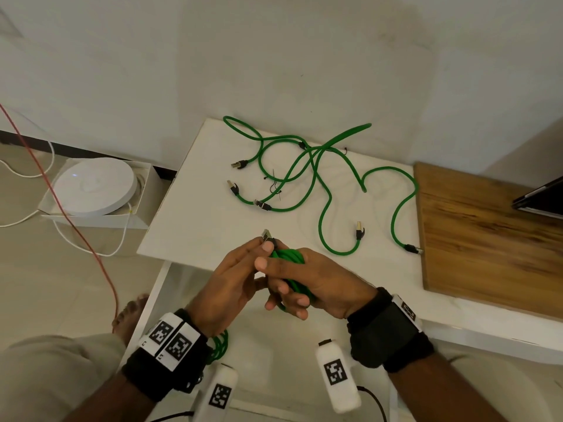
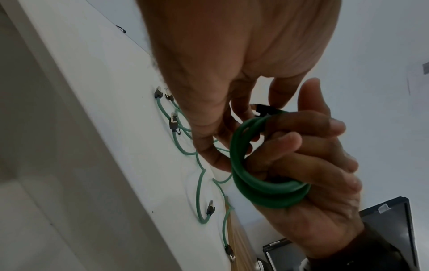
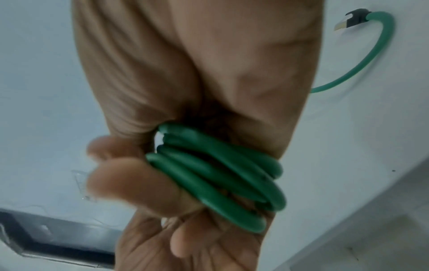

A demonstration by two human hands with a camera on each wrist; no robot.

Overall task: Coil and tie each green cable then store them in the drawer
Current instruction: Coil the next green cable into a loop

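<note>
A green cable wound into a tight coil [image 1: 289, 258] is held over the front edge of the white table [image 1: 195, 226]. My right hand [image 1: 275, 283] grips the coil, whose loops [image 3: 220, 174] wrap round its fingers. My left hand [image 1: 265, 243] pinches the coil's black plug [image 1: 268, 235], which in the left wrist view [image 2: 264, 111] sticks out above the loops [image 2: 239, 146]. Several loose green cables [image 1: 320, 184] lie tangled on the table beyond my hands. Thin black ties [image 1: 275, 187] lie among them. Another coiled green cable [image 1: 220, 345] shows below my left wrist, under the table's edge.
A wooden board [image 1: 487, 239] covers the table's right part, with a dark laptop [image 1: 539, 199] at its far edge. On the floor to the left sit a round white device in a box [image 1: 94, 187], a red cord [image 1: 76, 233] and a bare foot [image 1: 129, 315].
</note>
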